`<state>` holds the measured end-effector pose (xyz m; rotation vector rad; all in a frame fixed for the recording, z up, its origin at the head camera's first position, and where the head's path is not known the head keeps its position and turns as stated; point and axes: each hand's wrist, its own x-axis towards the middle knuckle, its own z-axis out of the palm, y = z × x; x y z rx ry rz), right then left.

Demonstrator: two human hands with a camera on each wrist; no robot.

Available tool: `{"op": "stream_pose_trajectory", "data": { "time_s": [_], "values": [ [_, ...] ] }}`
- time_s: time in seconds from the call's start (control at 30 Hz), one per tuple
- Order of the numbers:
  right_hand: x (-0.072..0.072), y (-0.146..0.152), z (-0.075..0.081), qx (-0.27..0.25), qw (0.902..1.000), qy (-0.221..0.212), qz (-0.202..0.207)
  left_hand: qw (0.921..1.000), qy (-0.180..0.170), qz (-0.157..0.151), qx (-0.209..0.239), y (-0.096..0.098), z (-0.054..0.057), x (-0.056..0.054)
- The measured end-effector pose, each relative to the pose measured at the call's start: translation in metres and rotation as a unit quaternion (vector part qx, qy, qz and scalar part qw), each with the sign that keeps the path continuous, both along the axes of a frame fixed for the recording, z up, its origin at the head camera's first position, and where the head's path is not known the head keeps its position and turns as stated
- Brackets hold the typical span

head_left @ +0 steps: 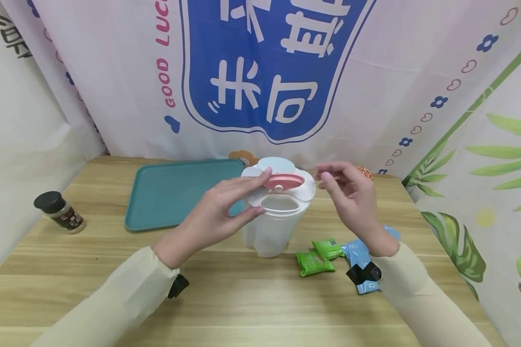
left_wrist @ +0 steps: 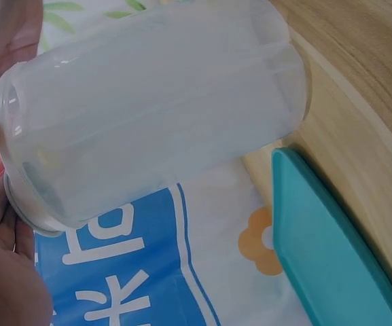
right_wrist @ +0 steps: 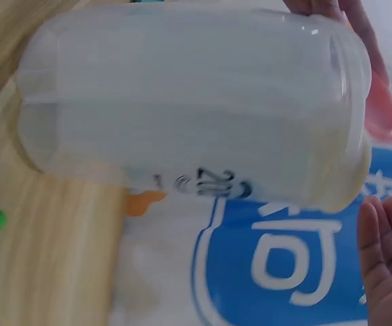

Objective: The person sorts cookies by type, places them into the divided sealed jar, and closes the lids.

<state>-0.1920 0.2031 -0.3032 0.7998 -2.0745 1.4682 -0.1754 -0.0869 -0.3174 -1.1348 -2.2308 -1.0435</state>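
A translucent plastic storage canister (head_left: pixel 271 236) stands upright on the table, its white lid (head_left: pixel 304 189) fitted with flaps. The pink flap (head_left: pixel 285 181) is raised above an uncovered oval opening (head_left: pixel 280 203) at the near side; a pale blue flap (head_left: pixel 276 165) lies at the back. My left hand (head_left: pixel 226 202) holds the lid's left side, thumb at the near rim and fingertips beside the pink flap. Just right of the canister, my right hand (head_left: pixel 349 195) is raised with fingers loosely bent and nothing in it. Dark markings show on the canister's side in the right wrist view.
Green packets (head_left: pixel 314 263) and blue packets (head_left: pixel 356 253) lie to the right, partly under my right wrist. A teal tray (head_left: pixel 156 193) lies behind left, and a black-capped shaker jar (head_left: pixel 61 212) stands at far left. Something orange-speckled (head_left: pixel 364 172) shows behind my right hand.
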Motion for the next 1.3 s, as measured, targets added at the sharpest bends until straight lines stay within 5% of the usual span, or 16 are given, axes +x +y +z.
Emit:
{"op": "stream_pose_trajectory", "data": {
  "time_s": [0.1,0.2,0.27,0.33,0.43,0.5,0.63,0.8,1.3],
  "values": [
    [-0.005,0.015,-0.006,0.005,0.9981,-0.057,-0.022,1.0,0.001,0.0,-0.001,0.0,0.001,-0.001],
    [-0.01,0.035,-0.015,0.114,0.9828,-0.144,-0.018,1.0,-0.004,0.002,-0.005,0.0,0.002,0.0],
    [-0.011,0.048,-0.024,0.217,0.9573,-0.191,0.021,1.0,-0.007,0.002,-0.006,-0.001,0.002,0.0],
    [-0.012,0.058,-0.033,0.308,0.9213,-0.228,0.068,1.0,-0.008,0.001,-0.004,-0.001,0.003,0.0],
    [-0.01,0.068,-0.047,0.379,0.878,-0.261,0.13,1.0,-0.009,-0.001,0.0,0.0,0.003,0.0],
    [-0.009,0.071,-0.055,0.405,0.8578,-0.279,0.149,1.0,-0.01,-0.002,0.001,0.0,0.003,0.0],
    [-0.005,0.073,-0.063,0.42,0.8361,-0.309,0.17,0.9999,-0.011,-0.001,0.0,0.001,0.002,0.0],
    [-0.003,0.072,-0.067,0.426,0.8265,-0.327,0.168,0.9999,-0.009,-0.003,0.001,0.002,0.002,0.0],
    [-0.007,0.081,-0.074,0.394,0.8355,-0.334,0.187,0.9999,-0.016,-0.004,0.004,0.0,0.0,0.001]
  ]
}}
